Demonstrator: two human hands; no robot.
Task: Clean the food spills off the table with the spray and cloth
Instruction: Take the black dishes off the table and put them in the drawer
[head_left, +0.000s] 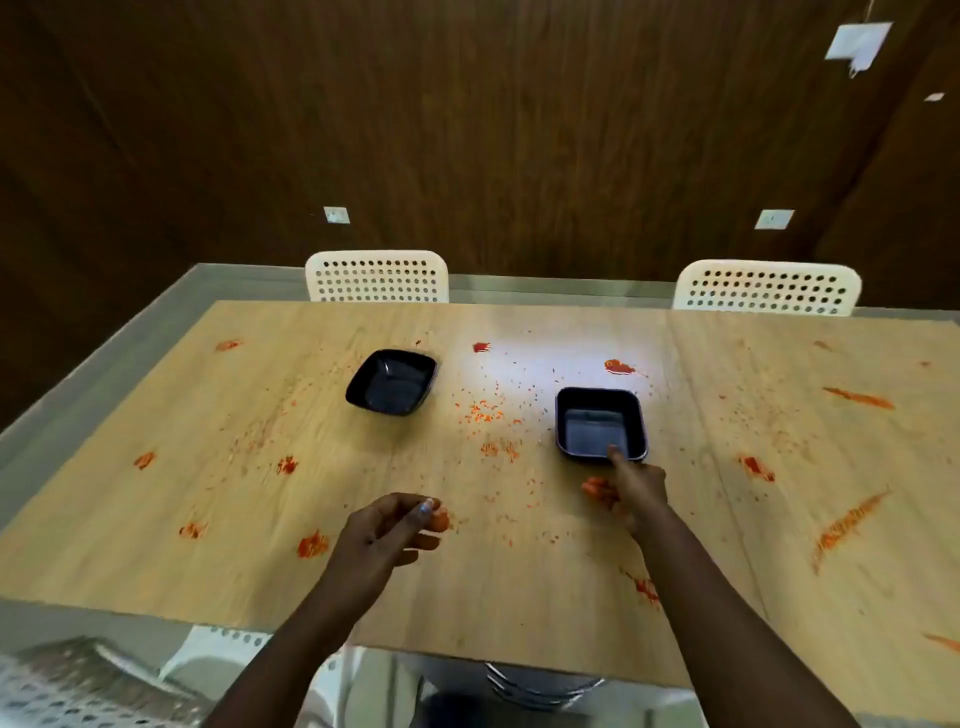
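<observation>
Spills (857, 522) streak the table (519, 597). Right hand (636, 486) pinches the near tray (600, 423) by its rim; left hand (387, 530) hovers loosely curled, holding nothing

Dim, warm indoor light, with one bright white glare patch on the desk (524, 364) between the two dark trays. Soft overall, slightly blurred throughout, hands and near edge least sharp. Wide-angle bending at the borders; dark wood wall (467, 130) underexposed.

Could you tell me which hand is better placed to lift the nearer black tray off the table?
The right hand: its finger already touches the nearer tray; the left hand hangs apart.
</observation>
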